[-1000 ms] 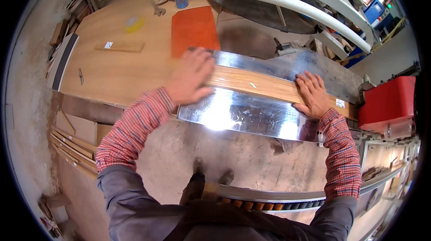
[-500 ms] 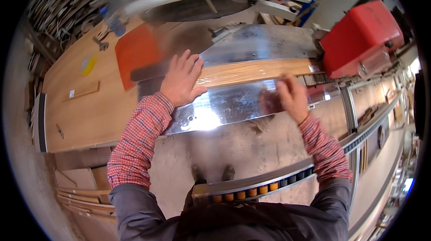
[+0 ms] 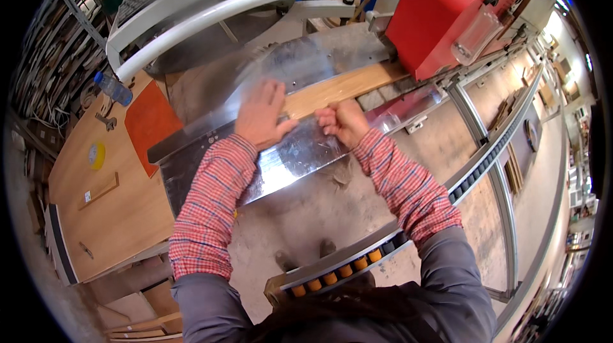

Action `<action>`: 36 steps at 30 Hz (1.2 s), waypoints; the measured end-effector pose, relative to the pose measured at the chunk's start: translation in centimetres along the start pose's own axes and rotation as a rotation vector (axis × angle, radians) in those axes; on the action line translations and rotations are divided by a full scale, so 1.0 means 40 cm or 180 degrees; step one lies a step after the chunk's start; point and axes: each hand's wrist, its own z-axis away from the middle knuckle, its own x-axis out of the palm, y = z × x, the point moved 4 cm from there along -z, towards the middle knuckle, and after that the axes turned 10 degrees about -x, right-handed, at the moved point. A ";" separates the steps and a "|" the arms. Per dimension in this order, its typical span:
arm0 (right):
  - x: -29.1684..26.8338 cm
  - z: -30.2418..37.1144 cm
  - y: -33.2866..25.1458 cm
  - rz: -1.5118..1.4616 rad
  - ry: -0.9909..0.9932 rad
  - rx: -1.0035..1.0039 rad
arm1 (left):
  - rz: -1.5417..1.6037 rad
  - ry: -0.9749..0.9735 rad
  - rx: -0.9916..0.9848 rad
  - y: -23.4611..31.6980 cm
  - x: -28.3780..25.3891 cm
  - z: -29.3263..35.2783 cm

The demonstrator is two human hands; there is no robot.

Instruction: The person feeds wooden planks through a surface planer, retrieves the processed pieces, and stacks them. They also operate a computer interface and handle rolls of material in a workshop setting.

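A long light-brown wooden board (image 3: 348, 87) lies on the shiny metal worktable (image 3: 287, 167), its far end going in at the red machine housing (image 3: 440, 17). My left hand (image 3: 260, 114) is flat at the board's near-left end, fingers stretched and somewhat blurred. Beside the board's near edge is my right hand (image 3: 347, 122), fingers curled in; nothing shows in it. A dark metal fence (image 3: 191, 142) runs along the table to the left of my left hand.
To the left, a wooden table (image 3: 137, 209) carries an orange sheet (image 3: 152, 126), a yellow tape roll (image 3: 96, 155), a wrench (image 3: 106, 121), a bottle (image 3: 113, 89) and a short wood strip (image 3: 99, 191). A white tubular frame (image 3: 236, 17) stands behind, a roller rail (image 3: 348, 271) in front.
The view has swung to the right. Less of the board shows outside the red machine, so it has slid toward it. My right hand has come closer to my left, fingers more curled.
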 end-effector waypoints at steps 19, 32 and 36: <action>-0.146 0.311 0.012 0.1315 -0.0731 -0.1714 | -0.0325 0.0597 -0.0252 0.298 0.027 -0.208; -0.012 0.681 0.257 0.4100 0.0167 -0.1932 | -0.0029 0.1385 -0.1105 -0.527 -0.250 0.715; 0.030 0.682 0.275 0.4627 0.0914 -0.1879 | -0.0050 0.1520 -0.1724 -0.782 -0.227 0.915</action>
